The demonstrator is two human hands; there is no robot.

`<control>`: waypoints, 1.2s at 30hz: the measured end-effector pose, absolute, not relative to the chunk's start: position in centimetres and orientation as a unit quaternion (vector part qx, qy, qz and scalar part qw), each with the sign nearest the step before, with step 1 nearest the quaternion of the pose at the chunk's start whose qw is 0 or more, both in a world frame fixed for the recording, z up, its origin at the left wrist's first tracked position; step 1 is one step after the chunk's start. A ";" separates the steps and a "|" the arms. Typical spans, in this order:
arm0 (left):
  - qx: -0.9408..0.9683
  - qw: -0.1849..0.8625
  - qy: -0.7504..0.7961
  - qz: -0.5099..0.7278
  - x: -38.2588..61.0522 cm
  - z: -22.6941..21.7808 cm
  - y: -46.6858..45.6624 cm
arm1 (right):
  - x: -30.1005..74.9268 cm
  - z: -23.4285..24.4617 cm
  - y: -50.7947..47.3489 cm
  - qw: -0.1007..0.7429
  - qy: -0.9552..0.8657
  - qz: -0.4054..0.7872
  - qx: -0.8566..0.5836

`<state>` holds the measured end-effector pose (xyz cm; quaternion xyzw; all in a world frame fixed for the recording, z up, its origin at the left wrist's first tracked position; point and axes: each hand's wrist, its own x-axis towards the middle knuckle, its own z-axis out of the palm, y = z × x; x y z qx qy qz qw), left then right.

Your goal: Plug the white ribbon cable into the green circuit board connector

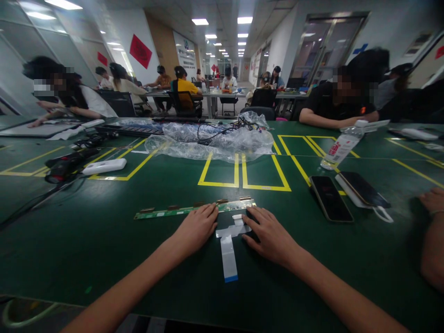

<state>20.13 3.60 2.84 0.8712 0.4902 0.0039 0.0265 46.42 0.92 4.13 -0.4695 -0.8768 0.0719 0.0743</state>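
Observation:
A long narrow green circuit board (166, 212) lies on the green table (104, 249) in front of me. A white flat ribbon cable (229, 252) with a blue tip runs from the board's right part toward me. My left hand (196, 229) rests flat on the table with its fingertips on the board's edge, fingers stretched out. My right hand (268, 233) lies flat to the right of the cable, fingers spread, fingertips at the cable's connector end near the board. Neither hand grips anything.
Two phones (331, 198) lie to the right, with a plastic bottle (340, 149) beyond them. Crumpled clear plastic with black cables (222, 138) sits mid-table. A white device (104, 166) and black gear lie left. Another person's arm (433, 231) rests at the right edge. Several people sit around.

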 end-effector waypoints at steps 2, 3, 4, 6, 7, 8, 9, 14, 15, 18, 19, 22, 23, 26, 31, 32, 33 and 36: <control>0.889 0.027 0.457 0.004 21.8 3.0 4.3 | 46.4 4.0 1.0 0.076 -0.881 0.066 -0.463; 0.897 0.025 0.441 0.009 22.5 3.0 4.5 | 46.4 3.9 1.0 0.076 -0.882 0.067 -0.459; 0.903 0.022 0.429 0.016 23.0 3.0 4.6 | 46.4 3.9 1.1 0.074 -0.884 0.071 -0.456; 0.908 0.019 0.417 0.041 23.8 2.9 4.8 | 46.4 3.7 1.2 0.073 -0.885 0.082 -0.453; 0.907 0.020 0.416 0.056 24.0 2.9 4.8 | 46.3 3.6 1.2 0.073 -0.884 0.087 -0.453; 0.906 0.024 0.416 0.072 24.0 2.8 4.8 | 46.3 3.5 1.3 0.073 -0.884 0.093 -0.452; 0.904 0.032 0.417 0.090 24.0 2.8 4.8 | 46.3 3.4 1.3 0.074 -0.883 0.098 -0.453; 0.892 0.098 0.409 0.166 23.2 2.9 5.2 | 46.3 2.8 1.2 0.081 -0.877 0.115 -0.460; 0.890 0.107 0.406 0.174 23.1 3.0 5.3 | 46.2 2.8 1.2 0.083 -0.876 0.116 -0.461; 0.886 0.113 0.407 0.191 23.0 2.9 5.5 | 46.2 2.8 1.2 0.085 -0.876 0.116 -0.461; 0.885 0.110 0.409 0.193 23.0 2.8 5.6 | 46.3 2.8 1.2 0.087 -0.876 0.117 -0.460; 0.883 0.107 0.411 0.199 23.1 2.6 5.6 | 46.2 2.8 1.2 0.091 -0.877 0.115 -0.457; 0.883 0.108 0.410 0.200 23.1 2.6 5.6 | 46.2 2.8 1.2 0.091 -0.878 0.113 -0.457; 0.881 0.109 0.415 0.200 23.1 2.6 5.5 | 46.1 2.8 1.0 0.093 -0.877 0.107 -0.459; 0.881 0.105 0.419 0.193 23.2 2.8 5.3 | 45.8 2.9 0.8 0.089 -0.875 0.096 -0.467; 0.881 0.105 0.419 0.193 23.2 2.8 5.3 | 45.8 2.9 0.8 0.089 -0.875 0.094 -0.467; 0.881 0.105 0.419 0.193 23.2 2.8 5.3 | 45.7 3.0 0.8 0.089 -0.875 0.093 -0.467; 0.882 0.102 0.419 0.192 23.2 2.7 5.3 | 45.7 3.0 0.9 0.089 -0.875 0.089 -0.467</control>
